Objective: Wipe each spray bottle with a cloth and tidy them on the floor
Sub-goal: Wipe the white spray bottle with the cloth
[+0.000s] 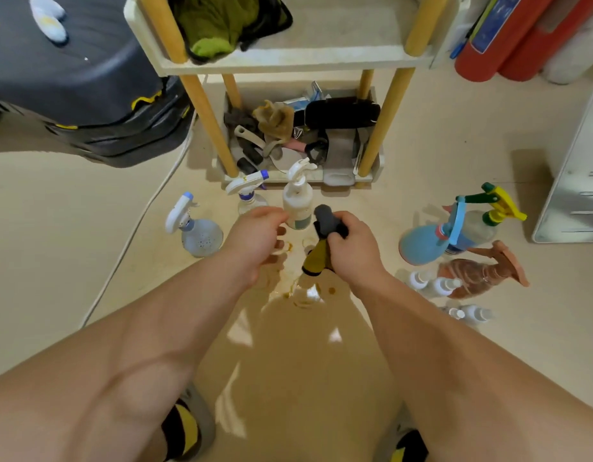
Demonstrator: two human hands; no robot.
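The right hand point(352, 251) gripped a bunched grey-and-mustard cloth point(323, 238) tightly above the beige floor point(88, 235). The left hand point(255, 243) hung just beside it, fingers loosely curled, nothing visibly held. Just beyond, a white plastic spray bottle point(298, 200) stood upright before the cream shelf rack point(288, 61).

One camera sits on the person's head. It looks forward and down at the floor point(438, 135) from up high. The left hand point(255, 241) and right hand point(353, 250) are close, in the middle, and the shelf point(288, 60) is farther off, at the top.
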